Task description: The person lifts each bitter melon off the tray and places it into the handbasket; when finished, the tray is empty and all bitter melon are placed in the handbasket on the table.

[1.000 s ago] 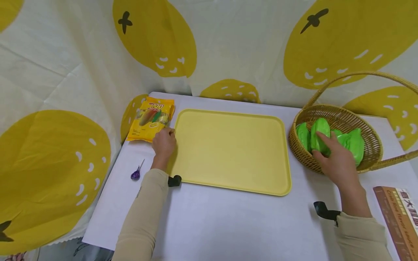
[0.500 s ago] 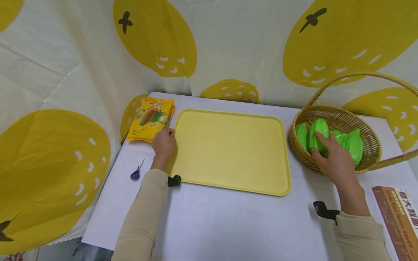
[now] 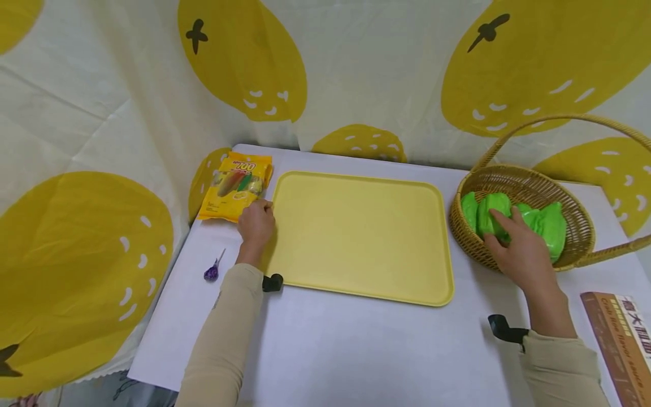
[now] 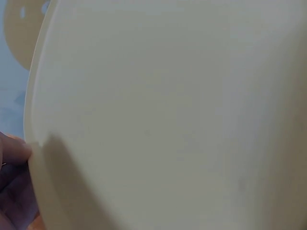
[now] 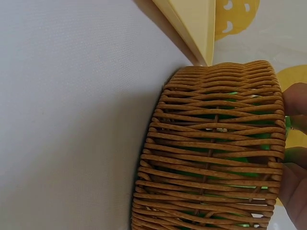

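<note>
My left hand (image 3: 256,223) is at the left edge of a yellow tray (image 3: 356,237), fingers curled, the thumb (image 4: 17,149) on its rim in the left wrist view. My right hand (image 3: 526,249) reaches over the near rim of a wicker basket (image 3: 470,243) on the right. Its thumb and forefinger are about the near end of a green packet (image 3: 492,204). Another green packet (image 3: 551,226) lies beside the hand, among several in the basket. In the right wrist view the basket wall hides most of the packets and the fingertips.
A yellow candy bag (image 3: 236,186) lies left of the tray, with a purple-wrapped lollipop (image 3: 212,272) nearer the front. A brown box (image 3: 615,333) is at the right edge. The basket's tall handle (image 3: 559,117) arches over it. A fruit-print cloth (image 3: 371,73) hangs behind the white table.
The green packet under my right hand has tipped lower and slightly left in the basket. My right hand has shifted only slightly; the left hand and tray have stayed put.
</note>
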Demonstrator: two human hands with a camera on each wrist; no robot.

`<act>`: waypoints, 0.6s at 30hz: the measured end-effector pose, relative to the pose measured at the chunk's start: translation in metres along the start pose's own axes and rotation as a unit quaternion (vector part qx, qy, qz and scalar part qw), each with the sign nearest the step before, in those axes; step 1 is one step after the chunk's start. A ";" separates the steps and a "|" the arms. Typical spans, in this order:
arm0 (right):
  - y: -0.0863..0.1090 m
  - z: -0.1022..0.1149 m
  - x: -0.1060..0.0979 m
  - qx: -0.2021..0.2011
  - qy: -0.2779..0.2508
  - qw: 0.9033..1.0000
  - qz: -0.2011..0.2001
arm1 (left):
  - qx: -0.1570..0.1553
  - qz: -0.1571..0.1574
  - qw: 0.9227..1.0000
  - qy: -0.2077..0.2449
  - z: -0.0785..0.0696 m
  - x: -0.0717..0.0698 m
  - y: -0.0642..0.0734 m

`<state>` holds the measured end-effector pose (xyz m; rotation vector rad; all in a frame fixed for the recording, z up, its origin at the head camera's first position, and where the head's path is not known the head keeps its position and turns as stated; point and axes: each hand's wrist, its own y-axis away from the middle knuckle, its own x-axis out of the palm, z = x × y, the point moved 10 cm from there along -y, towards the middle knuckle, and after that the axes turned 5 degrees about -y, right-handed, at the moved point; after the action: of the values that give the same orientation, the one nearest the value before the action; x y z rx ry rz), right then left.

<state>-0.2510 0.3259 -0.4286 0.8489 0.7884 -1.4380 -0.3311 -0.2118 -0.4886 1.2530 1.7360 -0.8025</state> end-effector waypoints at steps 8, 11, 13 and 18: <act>0.009 0.004 -0.006 -0.032 -0.023 0.997 -0.062 | 0.008 0.015 1.000 -0.005 -0.005 0.004 -0.003; 0.013 0.004 -0.011 -0.031 -0.043 0.994 -0.098 | 0.010 0.024 1.000 -0.009 -0.007 0.006 -0.005; 0.016 0.006 -0.018 -0.035 -0.059 0.988 -0.139 | 0.013 0.033 0.999 -0.018 -0.008 0.007 -0.006; 0.029 0.020 -0.039 -0.103 -0.122 0.949 -0.273 | 0.023 0.029 0.999 -0.038 -0.010 0.006 -0.003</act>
<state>-0.2228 0.3271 -0.3848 0.2847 1.0068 -1.8607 -0.3373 -0.2012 -0.4889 1.2814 1.6213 -0.8487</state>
